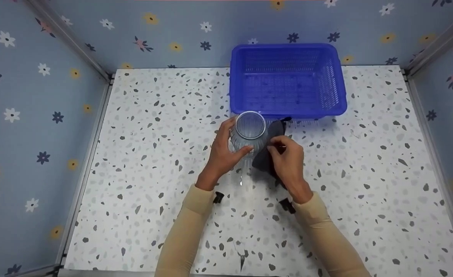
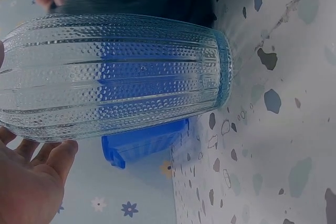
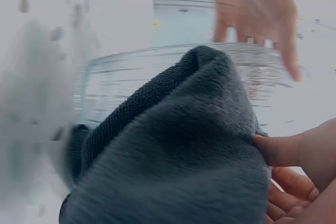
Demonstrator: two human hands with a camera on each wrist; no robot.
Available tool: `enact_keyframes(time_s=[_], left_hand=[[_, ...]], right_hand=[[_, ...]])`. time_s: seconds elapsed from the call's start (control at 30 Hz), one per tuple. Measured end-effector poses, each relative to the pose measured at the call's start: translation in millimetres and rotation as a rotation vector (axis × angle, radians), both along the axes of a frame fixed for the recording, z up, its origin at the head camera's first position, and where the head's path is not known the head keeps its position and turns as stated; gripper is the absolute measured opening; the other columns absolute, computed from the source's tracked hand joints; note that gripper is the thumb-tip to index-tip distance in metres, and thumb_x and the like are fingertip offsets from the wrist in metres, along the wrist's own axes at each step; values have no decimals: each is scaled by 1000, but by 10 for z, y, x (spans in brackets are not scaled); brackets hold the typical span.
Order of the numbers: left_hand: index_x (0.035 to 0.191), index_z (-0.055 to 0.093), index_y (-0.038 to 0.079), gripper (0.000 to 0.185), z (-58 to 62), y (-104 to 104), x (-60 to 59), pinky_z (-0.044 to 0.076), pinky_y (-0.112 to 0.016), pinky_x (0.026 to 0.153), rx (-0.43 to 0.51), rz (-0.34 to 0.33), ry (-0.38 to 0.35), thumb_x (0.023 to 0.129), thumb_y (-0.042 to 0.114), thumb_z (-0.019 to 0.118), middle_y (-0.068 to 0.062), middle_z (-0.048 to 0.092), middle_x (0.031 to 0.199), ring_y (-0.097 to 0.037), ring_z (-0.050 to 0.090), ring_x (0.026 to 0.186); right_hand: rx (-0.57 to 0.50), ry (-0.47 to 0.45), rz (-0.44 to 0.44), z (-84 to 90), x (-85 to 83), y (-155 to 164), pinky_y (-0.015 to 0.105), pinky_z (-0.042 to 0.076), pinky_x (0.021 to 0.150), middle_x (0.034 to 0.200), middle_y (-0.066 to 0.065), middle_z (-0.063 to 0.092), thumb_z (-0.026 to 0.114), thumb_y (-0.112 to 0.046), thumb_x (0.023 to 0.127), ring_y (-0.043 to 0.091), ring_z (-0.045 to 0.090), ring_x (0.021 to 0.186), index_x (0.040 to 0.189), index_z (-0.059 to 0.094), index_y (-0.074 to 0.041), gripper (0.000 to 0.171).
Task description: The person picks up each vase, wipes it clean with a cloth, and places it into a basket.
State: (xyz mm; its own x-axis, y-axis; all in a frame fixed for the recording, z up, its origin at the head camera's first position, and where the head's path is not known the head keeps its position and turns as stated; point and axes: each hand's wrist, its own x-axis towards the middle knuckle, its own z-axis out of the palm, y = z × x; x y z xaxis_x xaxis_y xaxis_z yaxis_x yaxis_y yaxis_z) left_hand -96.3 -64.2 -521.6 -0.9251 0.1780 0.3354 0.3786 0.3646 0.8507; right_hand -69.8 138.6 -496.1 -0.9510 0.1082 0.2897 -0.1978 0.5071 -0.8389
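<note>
There were no words, numbers, labels or signs to read anywhere in the pictures

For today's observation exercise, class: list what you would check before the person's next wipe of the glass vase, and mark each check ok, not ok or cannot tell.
1. Left hand holds the glass vase: ok.
2. Vase stands upright on the table: ok.
3. Right hand grips the dark cloth: ok.
4. Cloth touches the vase's side: ok.
5. Vase dry inside: cannot tell.
6. Blue basket stands apart behind the vase: ok.
</note>
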Motion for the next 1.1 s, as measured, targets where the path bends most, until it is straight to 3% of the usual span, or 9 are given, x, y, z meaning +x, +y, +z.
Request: enact_keyframes(time_s=[0.2, 0.5, 0.77, 1.1], left_hand=[[155, 41, 3, 85, -8, 8, -12, 42, -45, 117, 15, -12, 20, 89, 27, 88, -16, 47, 158, -27, 47, 145], [154, 42, 2, 83, -23, 10, -22, 42, -48, 117, 16, -19, 39, 88, 26, 87, -17, 46, 158, -29, 48, 144], [154, 42, 1, 84, -42, 16, -20, 42, -49, 117, 14, -9, 42, 88, 27, 88, -18, 47, 157, -30, 48, 143], [155, 41, 2, 85, -36, 7, -19, 42, -50, 116, 27, -10, 50, 88, 28, 87, -18, 48, 156, -30, 48, 144]], right_hand=[[36, 108, -12, 219, -7, -52, 47, 58, 81, 96, 19, 76, 78, 7, 89, 34, 73, 90, 98, 77, 5, 9], [82, 140, 2, 352, -10, -117, 50, 58, 87, 97, 19, 75, 80, 4, 90, 36, 73, 94, 98, 76, 5, 9], [128, 115, -5, 294, 24, -110, 52, 58, 88, 99, 19, 75, 78, 6, 91, 37, 73, 96, 100, 75, 4, 10], [121, 61, -6, 58, 68, -62, 51, 59, 85, 98, 20, 75, 78, 9, 88, 37, 73, 94, 98, 74, 5, 11]])
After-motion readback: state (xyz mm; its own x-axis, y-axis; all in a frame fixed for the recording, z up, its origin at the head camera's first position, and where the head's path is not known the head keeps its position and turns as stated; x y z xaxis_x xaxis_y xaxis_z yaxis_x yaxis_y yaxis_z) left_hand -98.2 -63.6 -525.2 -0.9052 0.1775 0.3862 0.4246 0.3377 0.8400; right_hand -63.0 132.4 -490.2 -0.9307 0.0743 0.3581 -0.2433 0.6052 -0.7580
